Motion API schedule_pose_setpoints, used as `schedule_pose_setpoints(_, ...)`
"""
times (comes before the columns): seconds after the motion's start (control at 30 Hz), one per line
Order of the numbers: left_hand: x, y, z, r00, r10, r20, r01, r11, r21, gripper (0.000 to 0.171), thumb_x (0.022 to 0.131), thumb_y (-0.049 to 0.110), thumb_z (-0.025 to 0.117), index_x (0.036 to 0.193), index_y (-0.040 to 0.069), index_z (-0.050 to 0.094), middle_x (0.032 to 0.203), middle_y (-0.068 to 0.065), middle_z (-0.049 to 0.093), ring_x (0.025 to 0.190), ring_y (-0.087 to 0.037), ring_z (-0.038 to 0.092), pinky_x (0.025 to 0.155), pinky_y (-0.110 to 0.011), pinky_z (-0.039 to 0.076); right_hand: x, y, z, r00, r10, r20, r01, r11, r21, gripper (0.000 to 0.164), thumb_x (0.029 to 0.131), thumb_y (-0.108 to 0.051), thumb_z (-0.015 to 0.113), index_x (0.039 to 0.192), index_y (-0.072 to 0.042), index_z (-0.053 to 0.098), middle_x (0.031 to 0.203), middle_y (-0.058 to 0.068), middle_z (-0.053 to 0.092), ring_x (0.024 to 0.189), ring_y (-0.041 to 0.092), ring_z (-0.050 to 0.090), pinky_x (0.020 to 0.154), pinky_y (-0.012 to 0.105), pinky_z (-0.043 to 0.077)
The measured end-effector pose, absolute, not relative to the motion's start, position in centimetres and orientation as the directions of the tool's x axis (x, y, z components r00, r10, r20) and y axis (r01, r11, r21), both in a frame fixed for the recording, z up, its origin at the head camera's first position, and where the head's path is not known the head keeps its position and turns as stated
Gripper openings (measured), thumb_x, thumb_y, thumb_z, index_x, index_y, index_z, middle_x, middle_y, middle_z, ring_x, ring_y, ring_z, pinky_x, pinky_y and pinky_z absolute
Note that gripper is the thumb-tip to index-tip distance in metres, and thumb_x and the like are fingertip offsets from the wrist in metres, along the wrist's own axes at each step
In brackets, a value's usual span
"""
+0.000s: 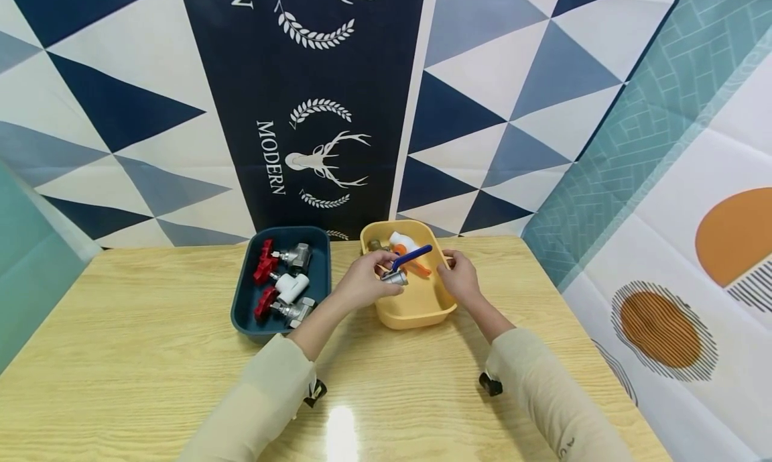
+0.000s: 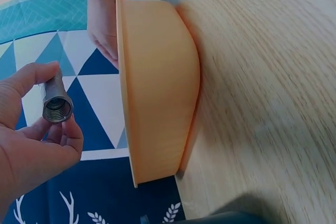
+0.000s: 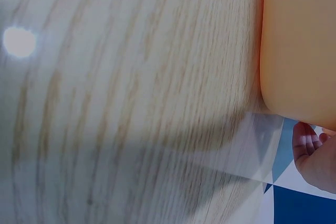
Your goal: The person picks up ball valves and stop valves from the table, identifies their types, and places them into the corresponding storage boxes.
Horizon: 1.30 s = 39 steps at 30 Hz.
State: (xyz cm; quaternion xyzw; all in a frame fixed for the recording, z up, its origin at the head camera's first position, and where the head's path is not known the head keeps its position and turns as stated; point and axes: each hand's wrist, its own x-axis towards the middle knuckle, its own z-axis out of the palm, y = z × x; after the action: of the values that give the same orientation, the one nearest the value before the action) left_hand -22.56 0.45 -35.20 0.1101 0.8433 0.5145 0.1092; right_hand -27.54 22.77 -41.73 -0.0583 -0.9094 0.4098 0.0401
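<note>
My left hand (image 1: 368, 281) holds a metal ball valve (image 1: 395, 278) with a blue lever handle (image 1: 412, 256) above the yellow bin (image 1: 416, 306). In the left wrist view, thumb and fingers pinch the valve (image 2: 57, 103), its threaded open end facing the camera. At the bin's right rim, my right hand (image 1: 461, 277) grips the edge with its fingertips. The right wrist view shows that hand (image 3: 317, 158) with bent fingers against the bin's side. Inside the yellow bin lie an orange-and-white plastic piece (image 1: 403, 239) and a brass-coloured fitting (image 1: 375, 245), partly hidden by the left hand.
Left of the yellow bin stands a dark blue bin (image 1: 321, 247). It holds several metal valves with red handles (image 1: 265, 261) and a white plastic fitting (image 1: 292, 287). Both bins stand on a wooden table (image 1: 151, 361) near its back edge, before a patterned wall covering (image 1: 326, 113).
</note>
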Motion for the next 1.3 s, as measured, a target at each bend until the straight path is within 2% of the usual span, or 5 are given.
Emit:
schedule_pose_setpoints(0.3, -23.2, 1.2, -36.0, -0.948, 0.312, -0.061, 0.084, 0.431, 0.898, 0.049, 0.072, 0.015, 0.079, 0.117, 0.009, 0.060, 0.101, -0.004, 0.058, 0.093, -0.018, 0.052, 0.076, -0.026, 0.047, -27.4, 22.7, -41.6, -0.990, 0.140, 0.029, 0.072, 0.663, -0.745, 0.042, 0.089, -0.012, 0.050, 0.129, 0.000, 0.051, 0.103, 0.018, 0.058, 0.086, 0.023, 0.053, 0.069, 0.027, 0.044)
schedule_pose_setpoints(0.67, -24.0, 1.8, -36.8, -0.953, 0.295, -0.065, 0.068, 0.419, 0.905, 0.050, 0.070, 0.012, 0.080, 0.116, 0.007, 0.060, 0.101, -0.004, 0.056, 0.084, -0.017, 0.049, 0.067, -0.022, 0.042, -27.4, 22.7, -41.8, -0.989, 0.144, 0.021, 0.080, 0.658, -0.749, 0.041, 0.091, -0.013, 0.049, 0.130, 0.000, 0.049, 0.106, 0.020, 0.058, 0.091, 0.026, 0.055, 0.072, 0.030, 0.047)
schedule_pose_setpoints(0.93, -24.6, 2.5, -37.5, -0.950, 0.304, -0.068, 0.075, 0.436, 0.897, 0.046, 0.071, 0.011, 0.080, 0.113, 0.006, 0.061, 0.104, -0.007, 0.060, 0.092, -0.019, 0.054, 0.078, -0.028, 0.048, -27.2, 22.6, -41.6, -0.991, 0.135, 0.022, 0.070, 0.642, -0.763, 0.042, 0.091, -0.012, 0.049, 0.131, 0.000, 0.049, 0.109, 0.020, 0.060, 0.091, 0.027, 0.057, 0.070, 0.028, 0.048)
schedule_pose_setpoints(1.13, -24.8, 2.9, -37.8, -0.948, 0.318, -0.035, 0.133, 0.491, 0.861, 0.044, 0.071, 0.010, 0.079, 0.111, 0.005, 0.061, 0.103, -0.007, 0.060, 0.091, -0.019, 0.054, 0.077, -0.028, 0.047, -27.2, 22.6, -41.6, -0.991, 0.130, 0.019, 0.067, 0.626, -0.777, 0.042, 0.090, -0.011, 0.048, 0.130, 0.001, 0.049, 0.109, 0.021, 0.059, 0.091, 0.027, 0.057, 0.070, 0.028, 0.048)
schedule_pose_setpoints(1.3, -24.9, 3.1, -38.2, -0.943, 0.330, -0.036, 0.153, 0.530, 0.834, 0.046, 0.072, 0.009, 0.078, 0.114, 0.003, 0.060, 0.103, -0.008, 0.059, 0.093, -0.020, 0.053, 0.080, -0.030, 0.046, -27.0, 22.6, -41.5, -0.989, 0.138, 0.053, 0.044, 0.613, -0.789, 0.041, 0.088, -0.011, 0.049, 0.126, 0.002, 0.052, 0.101, 0.020, 0.059, 0.085, 0.025, 0.055, 0.068, 0.030, 0.048)
